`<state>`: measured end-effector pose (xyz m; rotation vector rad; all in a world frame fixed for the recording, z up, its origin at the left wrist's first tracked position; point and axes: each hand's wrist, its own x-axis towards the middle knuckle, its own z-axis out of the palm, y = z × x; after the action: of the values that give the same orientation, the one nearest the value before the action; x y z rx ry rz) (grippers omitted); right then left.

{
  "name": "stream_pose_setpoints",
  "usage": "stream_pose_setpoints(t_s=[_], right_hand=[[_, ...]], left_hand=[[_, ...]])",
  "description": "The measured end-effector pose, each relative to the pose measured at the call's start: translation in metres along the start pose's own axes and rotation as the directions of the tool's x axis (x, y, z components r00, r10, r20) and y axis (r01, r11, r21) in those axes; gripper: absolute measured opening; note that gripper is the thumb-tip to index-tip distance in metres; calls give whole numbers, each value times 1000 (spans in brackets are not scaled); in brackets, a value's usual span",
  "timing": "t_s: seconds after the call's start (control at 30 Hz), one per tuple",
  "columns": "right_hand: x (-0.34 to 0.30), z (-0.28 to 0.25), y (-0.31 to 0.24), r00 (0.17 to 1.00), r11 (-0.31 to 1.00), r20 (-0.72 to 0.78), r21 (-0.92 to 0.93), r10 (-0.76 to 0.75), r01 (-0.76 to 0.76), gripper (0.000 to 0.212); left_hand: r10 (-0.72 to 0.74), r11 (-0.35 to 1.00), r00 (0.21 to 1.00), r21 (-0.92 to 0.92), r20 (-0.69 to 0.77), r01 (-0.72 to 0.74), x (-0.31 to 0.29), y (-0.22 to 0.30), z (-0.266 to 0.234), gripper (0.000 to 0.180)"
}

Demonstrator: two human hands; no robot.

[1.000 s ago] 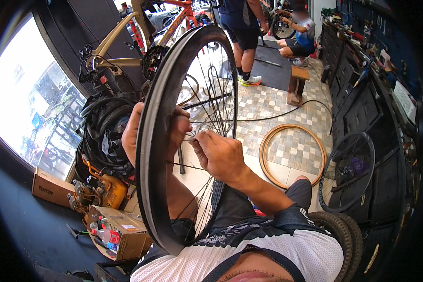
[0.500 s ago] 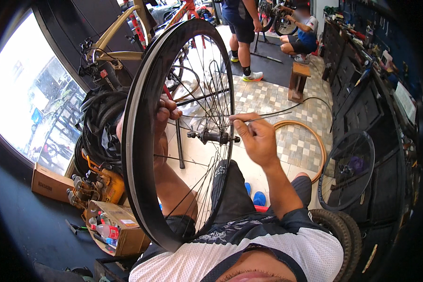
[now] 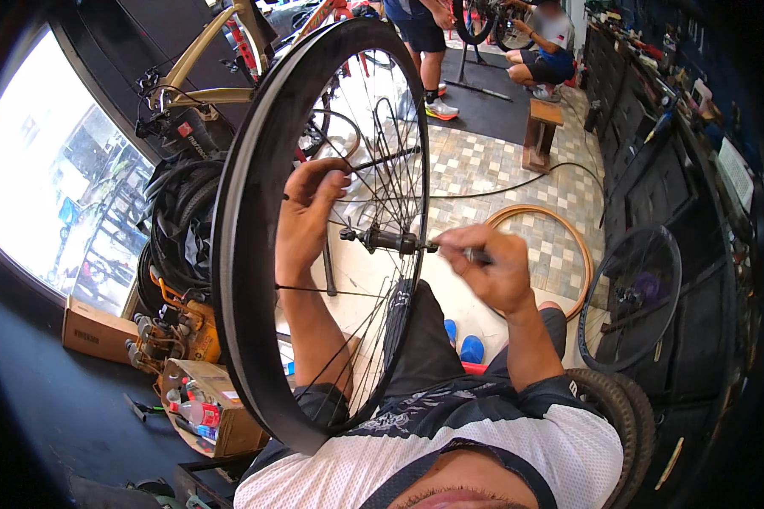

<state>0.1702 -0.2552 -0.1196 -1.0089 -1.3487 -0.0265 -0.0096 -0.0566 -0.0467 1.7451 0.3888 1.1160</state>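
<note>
A deep-rimmed black bicycle wheel [image 3: 244,246] stands upright before me, its lower rim against my shirt. Only some spokes run from the black hub [image 3: 388,241] to the rim; several spokes hang bunched. My left hand [image 3: 306,212] reaches behind the near rim side, thumb and fingers pinched together above the hub's left end; what sits between them is too thin to make out. Beside the hub's right axle end is my right hand [image 3: 494,267], slightly blurred, fingers curled. Something small and dark shows between its fingers, its kind unclear.
Tan tyre [image 3: 590,263] lies on the tiled floor beside a wooden stool [image 3: 542,136]. Another wheel [image 3: 628,297] leans on the dark cabinets at right. At left are an open carton [image 3: 238,424] with bottles and a yellow compressor [image 3: 199,331]. Two people are at the back near bikes.
My left hand has come up and turned, its back now more in view. The right hand has moved down and right, from the spokes to beside the axle end. The wheel has shifted slightly.
</note>
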Motion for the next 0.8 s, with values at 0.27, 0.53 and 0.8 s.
stream_pose_setpoints(t_s=[0.27,0.53,0.8], right_hand=[[-28,11,-29,872,940,461,-196,-163,279,30],[-59,0,25,912,898,-68,218,405,-382,13],[-52,8,37,890,867,-47,253,454,-429,8]], left_hand=[[-127,991,967,-17,222,134,4,-47,11,42],[-155,975,967,-124,201,182,-7,-58,6,43],[-72,986,968,162,240,33,-7,-66,-15,53]])
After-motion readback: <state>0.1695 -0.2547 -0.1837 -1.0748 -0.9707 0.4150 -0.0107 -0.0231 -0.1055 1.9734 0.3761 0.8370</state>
